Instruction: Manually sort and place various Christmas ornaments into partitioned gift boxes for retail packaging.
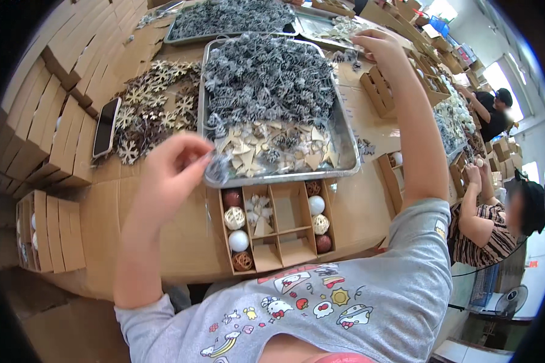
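My left hand [174, 166] is raised by the near left corner of a metal tray. Its thumb and finger are pinched, with a small frosted grey pinecone [218, 169], slightly blurred, at their tips. My right hand [378, 47] reaches out to the far right with fingertips pressed together; what they hold is not clear. In front of me a divided cardboard box [283, 254] holds brown, white and wicker balls down both sides and pale snowflake-like pieces [259, 209] in a middle compartment. The metal tray [351, 145] bears frosted pinecones [266, 85] and flat wooden stars [245, 154].
Wooden snowflakes [157, 97] and a phone [106, 128] lie on the left. Stacked cardboard boxes [48, 139] line the left side. Further trays [224, 21] stand at the back. More divided boxes [378, 91] are at right, where two people [481, 224] work.
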The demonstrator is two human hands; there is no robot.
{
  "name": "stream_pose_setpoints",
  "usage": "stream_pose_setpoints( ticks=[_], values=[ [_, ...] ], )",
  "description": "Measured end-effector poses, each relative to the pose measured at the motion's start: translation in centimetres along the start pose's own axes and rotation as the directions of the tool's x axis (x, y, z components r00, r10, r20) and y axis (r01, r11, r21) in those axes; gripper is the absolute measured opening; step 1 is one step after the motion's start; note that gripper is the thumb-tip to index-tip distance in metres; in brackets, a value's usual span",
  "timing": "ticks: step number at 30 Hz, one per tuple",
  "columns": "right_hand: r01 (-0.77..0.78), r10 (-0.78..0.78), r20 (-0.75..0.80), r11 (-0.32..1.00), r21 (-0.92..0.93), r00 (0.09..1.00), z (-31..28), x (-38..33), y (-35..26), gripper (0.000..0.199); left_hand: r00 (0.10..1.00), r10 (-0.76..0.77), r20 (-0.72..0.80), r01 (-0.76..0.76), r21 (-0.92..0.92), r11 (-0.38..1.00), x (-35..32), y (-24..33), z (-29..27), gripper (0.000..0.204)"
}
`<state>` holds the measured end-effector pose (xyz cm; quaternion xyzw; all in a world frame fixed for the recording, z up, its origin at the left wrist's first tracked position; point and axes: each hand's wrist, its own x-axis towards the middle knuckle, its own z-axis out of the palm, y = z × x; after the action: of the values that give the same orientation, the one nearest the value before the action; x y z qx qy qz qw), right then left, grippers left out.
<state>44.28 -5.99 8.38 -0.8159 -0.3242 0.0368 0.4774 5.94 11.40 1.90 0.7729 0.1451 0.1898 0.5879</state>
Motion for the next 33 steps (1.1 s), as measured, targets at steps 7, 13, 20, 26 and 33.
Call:
stream_pose_setpoints(
  ticks=[7, 13, 20, 26, 33],
  values=[
    [-0.074, 0.013, 0.296, 0.978, 0.197, 0.955, 2.9, -10.6, -2.2, 0.010, 0.981, 0.060, 0.187, -0.077, 0.085, 0.993, 4.5, 2.8, 4.2, 0.013],
    [-0.298, 0.181, 0.444, 0.931, 0.210, 0.878, 4.3, -15.9, -3.1, 0.022, 0.941, 0.147, 0.306, -0.210, 0.186, 0.960, 5.5, 3.9, 7.5, 0.016],
    [-0.311, 0.076, 0.506, 0.862, 0.400, 0.859, 6.1, -19.4, -4.3, 0.023, 0.908, 0.163, 0.387, -0.215, 0.096, 0.972, 4.3, 3.8, 9.0, 0.029],
    [-0.262, -0.034, 0.599, 0.878, 0.401, 0.800, 6.4, -21.7, -5.0, 0.031, 0.930, 0.230, 0.287, -0.301, 0.234, 0.925, 1.3, 4.1, 8.8, 0.029],
    [-0.215, 0.062, 0.497, 0.942, 0.256, 0.865, 7.4, -23.2, -5.2, 0.033, 0.921, 0.389, 0.022, -0.384, 0.216, 0.898, -1.4, -0.5, 9.8, 0.062]
  ],
)
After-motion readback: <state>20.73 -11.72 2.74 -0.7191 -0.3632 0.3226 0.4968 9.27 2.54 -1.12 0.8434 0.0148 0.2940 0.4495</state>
